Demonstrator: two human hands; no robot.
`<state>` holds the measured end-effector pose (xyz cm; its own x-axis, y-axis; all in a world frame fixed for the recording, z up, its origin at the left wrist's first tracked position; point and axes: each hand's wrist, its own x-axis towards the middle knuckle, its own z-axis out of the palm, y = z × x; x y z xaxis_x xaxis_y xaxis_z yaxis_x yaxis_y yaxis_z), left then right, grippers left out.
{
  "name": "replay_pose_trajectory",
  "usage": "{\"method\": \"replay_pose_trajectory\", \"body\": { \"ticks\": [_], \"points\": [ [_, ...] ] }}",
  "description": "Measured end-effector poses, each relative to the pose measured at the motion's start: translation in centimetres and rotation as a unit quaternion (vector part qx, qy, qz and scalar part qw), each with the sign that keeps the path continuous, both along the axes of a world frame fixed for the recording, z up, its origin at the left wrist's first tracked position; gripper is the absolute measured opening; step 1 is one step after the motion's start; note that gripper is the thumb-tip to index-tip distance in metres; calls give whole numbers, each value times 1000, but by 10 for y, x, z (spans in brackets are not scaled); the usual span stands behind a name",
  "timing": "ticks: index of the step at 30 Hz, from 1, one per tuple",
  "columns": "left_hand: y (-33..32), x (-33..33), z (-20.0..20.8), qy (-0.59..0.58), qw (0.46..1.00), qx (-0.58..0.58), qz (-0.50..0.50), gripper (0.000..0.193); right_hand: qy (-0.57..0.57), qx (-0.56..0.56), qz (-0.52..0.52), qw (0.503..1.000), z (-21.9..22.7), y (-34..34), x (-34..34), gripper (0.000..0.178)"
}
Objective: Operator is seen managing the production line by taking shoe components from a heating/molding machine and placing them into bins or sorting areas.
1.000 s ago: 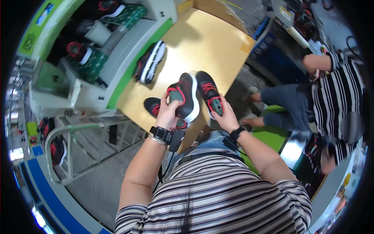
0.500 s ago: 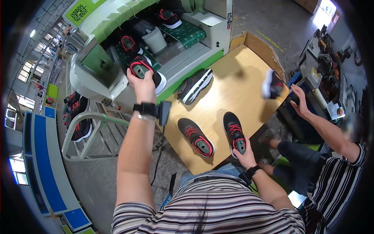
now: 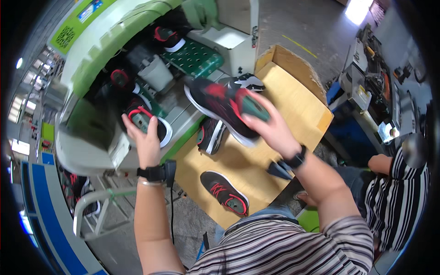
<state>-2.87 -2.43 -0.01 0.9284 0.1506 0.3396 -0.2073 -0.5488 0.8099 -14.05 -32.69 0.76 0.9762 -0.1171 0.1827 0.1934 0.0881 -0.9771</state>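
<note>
My right hand (image 3: 275, 126) grips a black and red sneaker (image 3: 215, 103) by its heel, up above the table and tilted, toe toward the machine; it is blurred by motion. My left hand (image 3: 145, 140) has its fingers spread at the heel of another black and red sneaker (image 3: 161, 132), which sits at the machine's opening with its white sole outward. A sneaker lying on its side (image 3: 211, 136) is below the raised one. Another sneaker (image 3: 224, 192) stands upright on the table near me, and one more (image 3: 250, 82) lies at the table's far side.
The green and white machine (image 3: 78, 133) holds more sneakers on a perforated green belt (image 3: 197, 59). A wooden tabletop (image 3: 293, 105) with a cardboard edge (image 3: 298, 66) stands before me. A metal rack (image 3: 98, 197) is at left. A co-worker (image 3: 394, 201) stands at right.
My right hand has lifted a sneaker off the table and carried it up and left toward the machine. My left hand has drawn back slightly from its sneaker. The co-worker's outstretched hand has withdrawn.
</note>
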Motion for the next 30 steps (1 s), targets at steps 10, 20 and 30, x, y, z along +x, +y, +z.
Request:
{"method": "replay_pose_trajectory", "body": {
  "ticks": [10,20,30],
  "points": [
    [6,-11,-1,-49,995,-70,42,72,-238,-116,-205,942,-41,74,236,60],
    [-37,-50,-123,166,964,129,-164,67,-16,-620,-182,763,-159,-66,74,49],
    [-97,-37,-150,257,953,43,-153,80,-4,-461,-244,853,-169,-68,9,37]
  ]
}}
